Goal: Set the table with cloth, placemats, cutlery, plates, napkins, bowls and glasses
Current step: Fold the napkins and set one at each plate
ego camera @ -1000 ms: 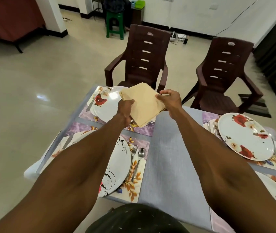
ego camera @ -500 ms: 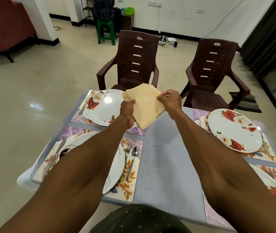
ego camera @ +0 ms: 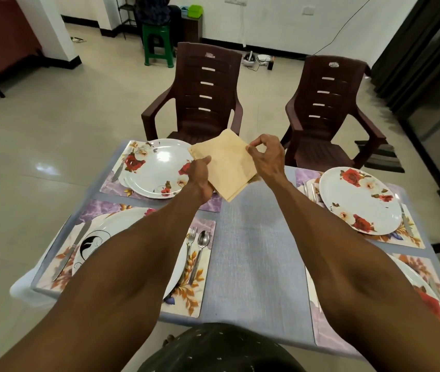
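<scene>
A folded stack of beige napkins (ego camera: 227,163) is held in the air over the far middle of the table. My left hand (ego camera: 200,174) grips its lower left side. My right hand (ego camera: 266,154) pinches the top napkin's right corner between thumb and fingers. Under them lies the grey-blue tablecloth (ego camera: 253,253). A rose-pattern plate (ego camera: 157,167) sits on a purple placemat (ego camera: 111,183) at the far left, another rose plate (ego camera: 361,200) at the far right. The near-left plate (ego camera: 98,237) has a fork (ego camera: 190,238) and spoon (ego camera: 202,244) at its right and a knife (ego camera: 72,249) at its left.
Two dark brown plastic chairs (ego camera: 202,95) (ego camera: 329,108) stand behind the table's far edge. A green stool (ego camera: 158,44) is further back by the wall. A fourth plate (ego camera: 422,288) shows partly under my right forearm. Dark curtains hang at the right.
My right hand's fingers have lifted and now pinch the napkin's corner instead of resting on its edge. The view has tilted slightly; the napkin stack stays over the same spot.
</scene>
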